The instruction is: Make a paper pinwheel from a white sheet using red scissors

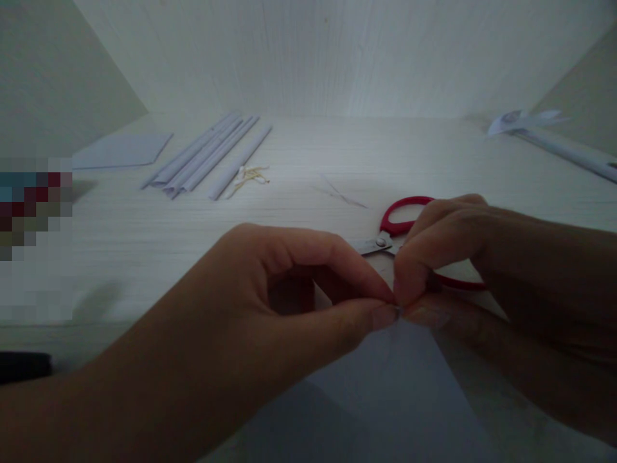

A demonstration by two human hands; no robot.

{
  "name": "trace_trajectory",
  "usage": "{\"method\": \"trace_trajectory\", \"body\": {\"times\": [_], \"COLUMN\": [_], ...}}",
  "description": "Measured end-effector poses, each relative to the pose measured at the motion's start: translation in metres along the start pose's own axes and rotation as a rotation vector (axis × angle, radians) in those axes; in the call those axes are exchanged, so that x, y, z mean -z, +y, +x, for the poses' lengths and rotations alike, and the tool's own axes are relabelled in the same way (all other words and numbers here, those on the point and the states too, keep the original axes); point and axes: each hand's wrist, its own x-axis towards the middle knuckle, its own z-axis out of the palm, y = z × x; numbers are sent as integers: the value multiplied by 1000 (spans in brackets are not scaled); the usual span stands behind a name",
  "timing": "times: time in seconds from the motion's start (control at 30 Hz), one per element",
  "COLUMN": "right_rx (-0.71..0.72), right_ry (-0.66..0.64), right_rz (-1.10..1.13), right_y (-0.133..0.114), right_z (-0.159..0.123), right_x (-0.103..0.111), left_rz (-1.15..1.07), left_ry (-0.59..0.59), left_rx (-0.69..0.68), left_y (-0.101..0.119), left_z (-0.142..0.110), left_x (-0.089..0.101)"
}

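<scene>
Thumb and forefinger of my left hand [299, 296] are pinched together at the upper corner of a white sheet of paper [400, 392]. My right hand [463, 257] pinches the same corner from the other side, its fingertips touching those of the left. The bit of paper between the fingertips is mostly covered. Below the hands the sheet spreads toward me. A pair of scissors with red handles [407, 226] lies open on the table just beyond, partly hidden behind my right hand.
Several rolled paper tubes [207, 157] lie at the back left, beside a small pile of cotton swabs [248, 179]. Thin paper strips [343, 193] lie near the middle. Flat paper [123, 149] is farther left. A paper stick with a pinwheel-like top [554, 141] lies back right.
</scene>
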Motion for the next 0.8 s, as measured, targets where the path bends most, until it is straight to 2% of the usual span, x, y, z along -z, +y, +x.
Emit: {"method": "trace_trajectory", "body": {"times": [0.1, 0.17, 0.37, 0.5, 0.67, 0.8], "right_rx": [1, 8, 26, -16, -10, -60], "right_ry": [6, 9, 3, -19, 37, 51], "right_rz": [-11, -5, 6, -23, -37, -54], "right_y": [-1, -1, -4, -10, -12, -13], "right_z": [2, 5, 11, 10, 9, 9], "right_x": [0, 0, 2, 4, 0, -1], "left_rz": [-16, 32, 12, -26, -42, -104], "left_ry": [8, 26, 10, -2, -13, -6], "left_rx": [-44, 6, 0, 9, 12, 45], "left_y": [0, 1, 3, 1, 5, 6], "left_z": [1, 2, 5, 2, -2, 0], "left_x": [-1, -1, -4, -4, -3, -6]}}
